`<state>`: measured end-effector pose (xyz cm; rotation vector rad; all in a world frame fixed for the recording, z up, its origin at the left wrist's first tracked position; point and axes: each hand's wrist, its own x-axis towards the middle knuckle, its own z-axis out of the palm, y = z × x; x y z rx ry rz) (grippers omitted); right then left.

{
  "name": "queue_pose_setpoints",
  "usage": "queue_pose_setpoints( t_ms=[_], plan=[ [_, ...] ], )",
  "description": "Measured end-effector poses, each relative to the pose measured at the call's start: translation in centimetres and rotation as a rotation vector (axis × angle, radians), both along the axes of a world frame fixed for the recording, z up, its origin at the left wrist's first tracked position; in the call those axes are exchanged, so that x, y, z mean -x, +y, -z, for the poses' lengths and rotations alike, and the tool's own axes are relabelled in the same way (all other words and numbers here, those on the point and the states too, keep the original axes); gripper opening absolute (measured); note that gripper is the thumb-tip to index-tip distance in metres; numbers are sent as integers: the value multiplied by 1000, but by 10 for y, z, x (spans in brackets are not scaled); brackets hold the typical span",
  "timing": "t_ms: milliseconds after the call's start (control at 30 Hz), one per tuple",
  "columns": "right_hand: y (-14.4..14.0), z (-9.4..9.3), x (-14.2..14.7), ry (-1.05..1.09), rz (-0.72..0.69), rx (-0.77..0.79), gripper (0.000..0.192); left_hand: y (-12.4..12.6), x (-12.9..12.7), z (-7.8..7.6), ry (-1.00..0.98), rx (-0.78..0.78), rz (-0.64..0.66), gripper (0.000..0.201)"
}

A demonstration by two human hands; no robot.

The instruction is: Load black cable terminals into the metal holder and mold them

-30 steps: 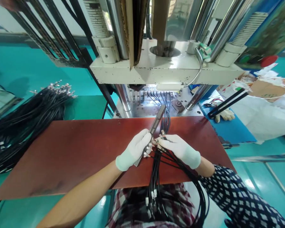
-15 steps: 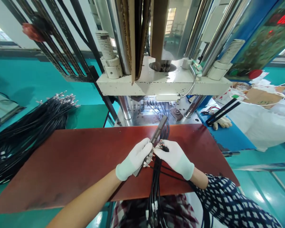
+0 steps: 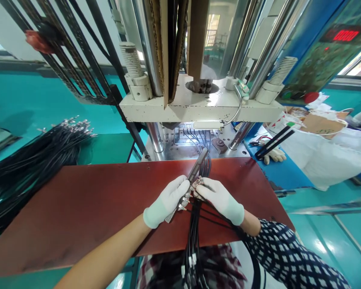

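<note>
In a white glove, my left hand [image 3: 171, 198] is closed around a long grey metal bar [image 3: 199, 162], which slants up and away over the red-brown board. Several small metal cable connectors [image 3: 184, 200] sit along the bar's right side. My right hand [image 3: 221, 198], gloved too, pinches a cable end with a metal connector [image 3: 199, 181] against the bar. Its fingertips partly hide that connector. Black cables [image 3: 193, 228] run beneath both hands, down over the board's near edge onto the lap. More cables [image 3: 207, 160] pass behind the bar toward the press.
A press with a white plate [image 3: 201, 110] stands beyond the red-brown board [image 3: 108, 200]. To the left lies a big bundle of black cables [image 3: 42, 160]. A glove [image 3: 275, 155] rests on a blue surface at right, beside white sacks [image 3: 333, 156] and a red button [image 3: 311, 97].
My right fingers have turned and closed in nearer the bar, with the connector now at their tips. The left hand keeps its hold on the bar. The whole view has shifted slightly.
</note>
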<state>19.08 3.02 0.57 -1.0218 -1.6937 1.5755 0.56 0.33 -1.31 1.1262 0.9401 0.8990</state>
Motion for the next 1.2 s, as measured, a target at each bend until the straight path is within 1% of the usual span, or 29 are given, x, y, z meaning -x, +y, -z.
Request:
queue_pose_setpoints(
  t_ms=[100,300,500,567,633,733,767,867,933,1000,1100,1200],
  plan=[
    [1,-2,-7,106,21,90,29,0,1,-3,-40,-11,16,38],
    [3,-14,-12,93,-27,214,34,1,4,-4,-50,0,47,39],
    [11,-18,-16,-7,-136,186,42,1,5,-2,-49,-6,75,39],
    [13,-17,-16,-54,-141,169,42,1,5,0,-48,-6,83,38],
    [12,-16,-14,-102,-53,132,37,1,6,1,-40,-18,84,38],
    [7,-14,-7,-137,147,29,29,0,7,1,-20,-34,92,36],
    [6,-13,-4,-139,187,0,27,0,7,1,-15,-36,95,36],
    [3,-13,2,-174,224,-45,25,-2,6,-1,-8,-41,101,36],
    [2,-13,5,-212,233,-59,25,-4,4,-1,39,-53,86,37],
    [1,-12,6,-241,243,-77,25,-5,3,-1,157,-106,39,37],
    [0,-11,9,-254,271,-83,25,-7,2,0,365,-243,-29,34],
    [-2,-9,10,-227,305,-31,26,-6,3,1,407,-270,-21,32]
  ],
)
